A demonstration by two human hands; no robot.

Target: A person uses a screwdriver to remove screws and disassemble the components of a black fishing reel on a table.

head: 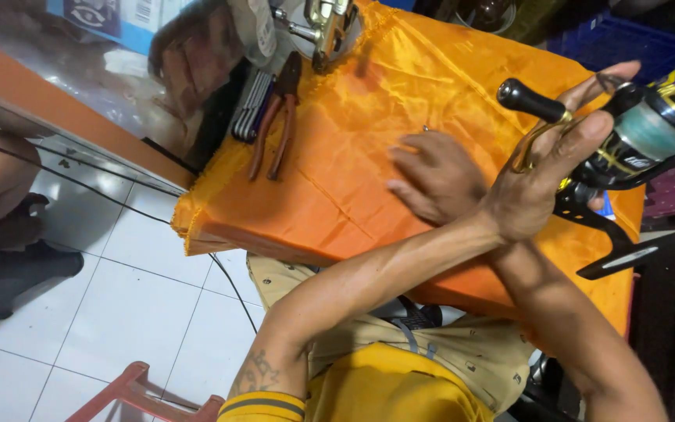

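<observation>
Hands: two; reel (650, 133), pliers (273, 117): one each

A bright orange cloth (337, 156) covers the desk, with rust-brown pliers (275, 117) lying on it. The reel (642, 141) is black with gold trim and pale green line; the floor (119, 312) is white tile.

Arms crossed over orange cloth (337, 156). Left hand (544, 172) grips black-and-gold fishing reel (642, 137); right hand (435, 176) rests flat on cloth. Pliers (275, 117) lie beside, well apart from hands
</observation>
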